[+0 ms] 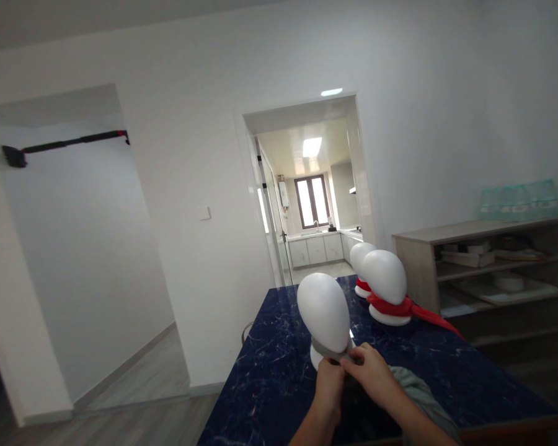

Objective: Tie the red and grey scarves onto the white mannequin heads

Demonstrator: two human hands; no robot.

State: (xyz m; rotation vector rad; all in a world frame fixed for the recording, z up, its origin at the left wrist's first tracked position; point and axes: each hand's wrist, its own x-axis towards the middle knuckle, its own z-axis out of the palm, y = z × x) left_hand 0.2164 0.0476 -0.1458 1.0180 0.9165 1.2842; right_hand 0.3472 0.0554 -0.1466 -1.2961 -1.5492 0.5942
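A white egg-shaped mannequin head (323, 310) stands on the blue marbled table (260, 371) in front of me. A grey scarf (328, 352) runs around its neck. My left hand (329, 383) is closed on the scarf at the front of the neck. Right beside it, my right hand (369, 370) pinches the scarf, its fingertips close to the left hand. A grey-green cloth (416, 387) lies bunched on the table by my right forearm; whether it is part of the scarf I cannot tell. What lies inside my fingers is mostly hidden.
Another white head (385, 277) with a red scarf (393, 306) stands farther right, one scarf end trailing rightward. Behind it is a third head (360, 254), partly hidden. A wooden shelf unit (413, 266) with bottles (518, 201) on top stands along the right wall.
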